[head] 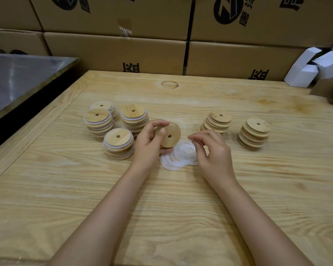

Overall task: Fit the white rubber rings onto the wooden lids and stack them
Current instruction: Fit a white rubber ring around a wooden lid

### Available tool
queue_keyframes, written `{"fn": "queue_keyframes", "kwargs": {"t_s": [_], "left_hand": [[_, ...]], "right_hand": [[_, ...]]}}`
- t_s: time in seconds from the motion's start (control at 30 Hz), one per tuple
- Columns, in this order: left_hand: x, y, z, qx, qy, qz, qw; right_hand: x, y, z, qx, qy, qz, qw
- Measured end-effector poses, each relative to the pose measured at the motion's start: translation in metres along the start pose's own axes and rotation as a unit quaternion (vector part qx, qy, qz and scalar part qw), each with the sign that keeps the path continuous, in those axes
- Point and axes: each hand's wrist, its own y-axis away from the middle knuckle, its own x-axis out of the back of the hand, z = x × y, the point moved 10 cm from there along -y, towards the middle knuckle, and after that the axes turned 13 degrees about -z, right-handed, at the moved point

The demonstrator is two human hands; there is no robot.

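Note:
My left hand grips a round wooden lid with a centre hole, held tilted above the table. Just below it lies a heap of white rubber rings. My right hand hovers at the right side of the heap, fingers curled and pinching at a ring. Left of my hands stand several stacks of lids with white rings fitted. To the right stand two stacks of bare wooden lids.
The work lies on a pale wooden table. Cardboard boxes form a wall behind it. A metal-topped table adjoins on the left. Small white cartons lie at the back right.

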Motion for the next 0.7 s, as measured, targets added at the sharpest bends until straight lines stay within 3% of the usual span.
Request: {"fn": "queue_keyframes", "kwargs": {"t_s": [0.33, 0.53, 0.7], "left_hand": [[-0.03, 0.003, 0.006, -0.06, -0.083, -0.114, 0.988], [-0.031, 0.001, 0.001, -0.067, -0.143, -0.125, 0.98], [-0.031, 0.001, 0.002, -0.085, -0.199, -0.125, 0.968]], "right_hand": [[-0.006, 0.002, 0.009, -0.039, -0.154, 0.014, 0.987], [-0.013, 0.003, 0.025, -0.1, -0.229, 0.003, 0.968], [-0.01, 0.003, 0.026, -0.102, -0.23, 0.013, 0.968]]}}
